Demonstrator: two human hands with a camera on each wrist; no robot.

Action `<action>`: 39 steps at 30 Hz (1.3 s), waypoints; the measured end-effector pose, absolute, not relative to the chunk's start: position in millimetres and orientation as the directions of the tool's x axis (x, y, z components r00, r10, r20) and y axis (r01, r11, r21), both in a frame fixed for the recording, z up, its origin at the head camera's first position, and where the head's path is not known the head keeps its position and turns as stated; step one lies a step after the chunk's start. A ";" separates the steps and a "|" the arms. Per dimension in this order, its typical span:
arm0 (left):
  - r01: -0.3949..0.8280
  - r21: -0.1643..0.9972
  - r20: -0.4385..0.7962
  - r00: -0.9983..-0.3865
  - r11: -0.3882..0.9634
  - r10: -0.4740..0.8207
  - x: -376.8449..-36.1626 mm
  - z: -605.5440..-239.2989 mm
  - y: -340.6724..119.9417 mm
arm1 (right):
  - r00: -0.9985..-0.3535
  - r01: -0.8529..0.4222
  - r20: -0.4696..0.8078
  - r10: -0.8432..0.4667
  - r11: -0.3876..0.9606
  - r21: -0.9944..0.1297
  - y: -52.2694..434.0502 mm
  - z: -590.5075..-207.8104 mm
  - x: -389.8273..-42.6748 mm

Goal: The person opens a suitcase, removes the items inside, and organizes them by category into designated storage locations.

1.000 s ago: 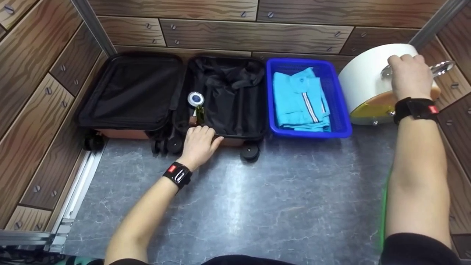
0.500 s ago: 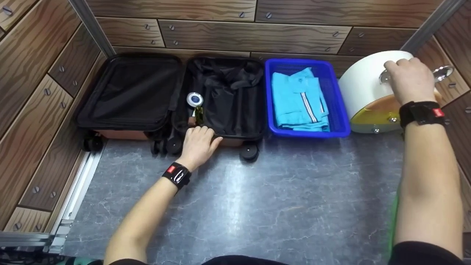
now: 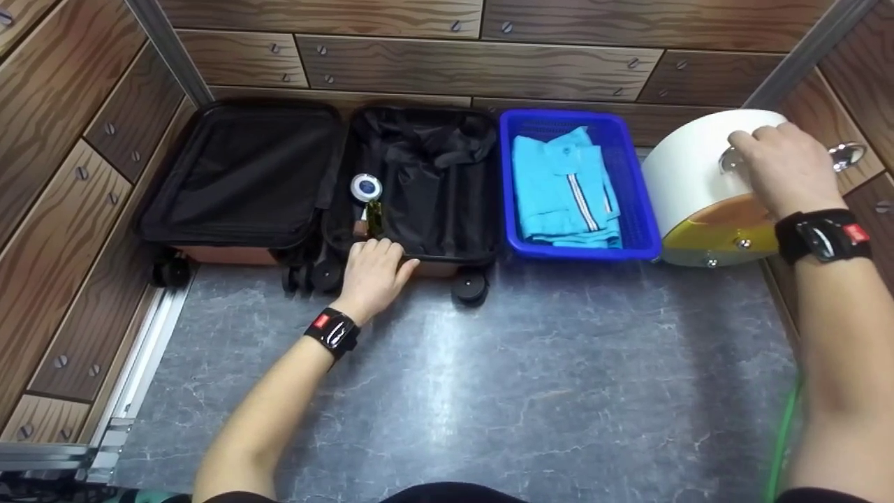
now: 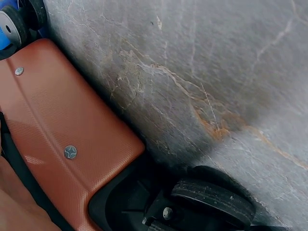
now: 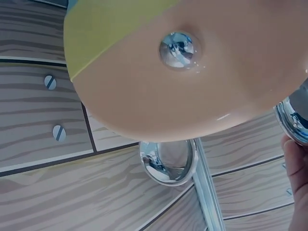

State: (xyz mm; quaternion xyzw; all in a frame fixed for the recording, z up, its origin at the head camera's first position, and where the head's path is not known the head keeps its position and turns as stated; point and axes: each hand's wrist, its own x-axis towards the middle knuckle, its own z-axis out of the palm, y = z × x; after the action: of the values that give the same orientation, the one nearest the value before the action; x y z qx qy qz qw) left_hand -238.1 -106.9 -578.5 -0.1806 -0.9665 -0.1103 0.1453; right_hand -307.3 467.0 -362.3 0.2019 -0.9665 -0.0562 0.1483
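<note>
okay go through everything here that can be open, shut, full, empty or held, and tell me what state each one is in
Suitcase: open flat, both halves showing black lining.
Small bottle: inside the right half, near the front edge.
Blue basket: holds folded turquoise clothing.
White round case: tipped on its side, gripped by its metal handle.
Left hand: resting on the suitcase's front rim.
Right hand: curled round the case's handle.
</note>
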 end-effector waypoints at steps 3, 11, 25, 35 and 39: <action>0.380 0.159 0.320 -0.893 0.911 0.317 -237.1 -578.8 -106.9 | -0.870 -0.380 0.267 -0.415 0.908 0.175 467.1 -362.7 -300.9; 0.397 0.160 0.352 -0.879 0.904 0.323 -236.2 -579.3 -106.4 | -0.841 -0.421 0.294 -0.455 0.890 0.173 469.1 -362.0 -281.1; 0.394 0.167 0.345 -0.882 0.904 0.320 -235.7 -579.0 -105.9 | -0.848 -0.463 0.205 -0.489 0.871 0.164 467.7 -345.9 -253.4; 0.389 0.170 0.345 -0.884 0.905 0.315 -237.0 -578.3 -106.5 | -0.848 -0.478 0.173 -0.502 0.863 0.162 463.2 -337.4 -230.1; 0.385 0.174 0.338 -0.888 0.906 0.312 -237.1 -577.1 -106.5 | -0.867 -0.458 0.132 -0.480 0.873 0.167 457.5 -333.4 -223.0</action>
State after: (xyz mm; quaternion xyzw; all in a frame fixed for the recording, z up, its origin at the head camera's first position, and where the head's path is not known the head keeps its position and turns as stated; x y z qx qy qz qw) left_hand -237.1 -106.5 -577.1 -0.1805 -0.9642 -0.1191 0.1531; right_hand -223.0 457.5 -333.4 0.2433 -0.9640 -0.0654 0.0848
